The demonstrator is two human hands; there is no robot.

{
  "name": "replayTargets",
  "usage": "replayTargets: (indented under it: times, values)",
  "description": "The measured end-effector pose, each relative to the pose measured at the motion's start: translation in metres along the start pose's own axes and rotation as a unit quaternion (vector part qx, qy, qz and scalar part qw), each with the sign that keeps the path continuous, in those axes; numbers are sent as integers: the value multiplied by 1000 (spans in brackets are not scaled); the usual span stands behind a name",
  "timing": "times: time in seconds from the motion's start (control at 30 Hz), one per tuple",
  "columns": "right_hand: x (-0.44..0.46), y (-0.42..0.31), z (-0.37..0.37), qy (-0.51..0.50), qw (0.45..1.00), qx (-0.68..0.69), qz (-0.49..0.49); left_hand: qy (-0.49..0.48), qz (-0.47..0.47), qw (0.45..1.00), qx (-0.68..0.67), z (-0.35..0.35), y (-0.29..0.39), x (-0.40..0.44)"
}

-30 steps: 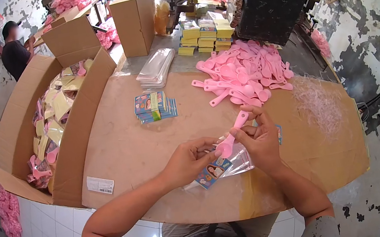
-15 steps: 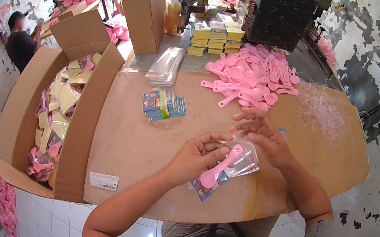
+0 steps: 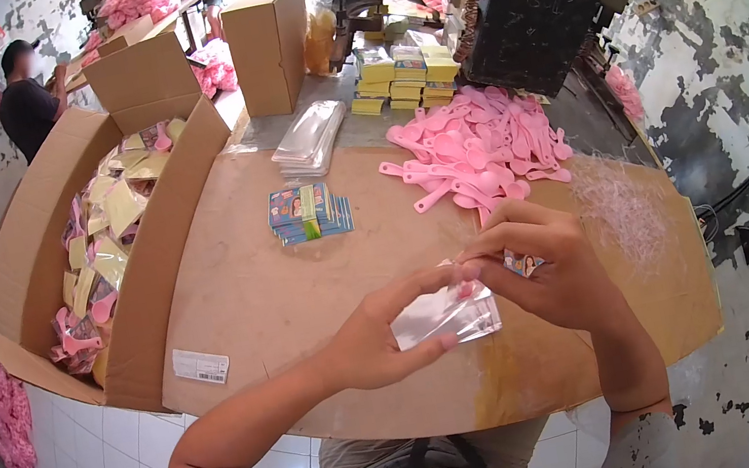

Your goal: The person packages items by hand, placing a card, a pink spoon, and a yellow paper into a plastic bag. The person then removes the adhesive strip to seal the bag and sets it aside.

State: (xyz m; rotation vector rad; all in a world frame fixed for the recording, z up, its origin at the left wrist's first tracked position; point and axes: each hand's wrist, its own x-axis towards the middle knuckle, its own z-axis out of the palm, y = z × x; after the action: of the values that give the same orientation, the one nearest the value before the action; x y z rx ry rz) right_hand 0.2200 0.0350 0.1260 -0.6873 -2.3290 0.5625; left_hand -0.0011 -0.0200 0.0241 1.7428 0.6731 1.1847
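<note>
Low over the front of the table, a clear, shiny plastic bag (image 3: pixel 444 317) lies between my two hands. My left hand (image 3: pixel 377 334) holds it from the left, thumb along the lower edge and index finger along the top. The fingers of my right hand (image 3: pixel 549 258) are pinched together at the bag's upper right edge, close to the left fingertips. Glare hides whether anything is inside the bag. Part of a printed card (image 3: pixel 522 263) shows behind my right fingers. Beyond the hands are a banded stack of blue printed cards (image 3: pixel 306 214) and a heap of pink plastic spoons (image 3: pixel 484 144).
To the left stands an open carton (image 3: pixel 138 316) of bagged spoons and cards. Flat plastic bags (image 3: pixel 311 140) are piled near yellow-edged card stacks (image 3: pixel 401 74) and a black machine (image 3: pixel 527 17). Plastic strips (image 3: pixel 625 205) lie right. A person (image 3: pixel 28 100) stands at far left.
The pink spoon and printed card that were at my left hand are out of sight. My right hand has closed from spread fingers to a pinch at the bag. The view has shifted slightly.
</note>
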Motion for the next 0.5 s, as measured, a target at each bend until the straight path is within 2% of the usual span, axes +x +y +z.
replayTargets:
  times: [0.13, 0.27, 0.37, 0.43, 0.5]
  values:
    - [-1, -10, 7, -11, 998, -6, 57, 10, 15, 996, 88, 0, 0, 1]
    - [-5, -6, 17, 1, 995, 41, 96, 41, -28, 999, -3, 4, -1, -2]
    - [-5, 5, 27, 149, 988, -13, 34, 43, -44, 996, -69, 3, -1, -2]
    - [-7, 13, 32, 165, 979, -106, -59, 45, -76, 992, -94, 0, 7, -1]
    - [-5, 13, 34, 152, 957, -202, -139, 51, -53, 992, -98, 1, 1, -2]
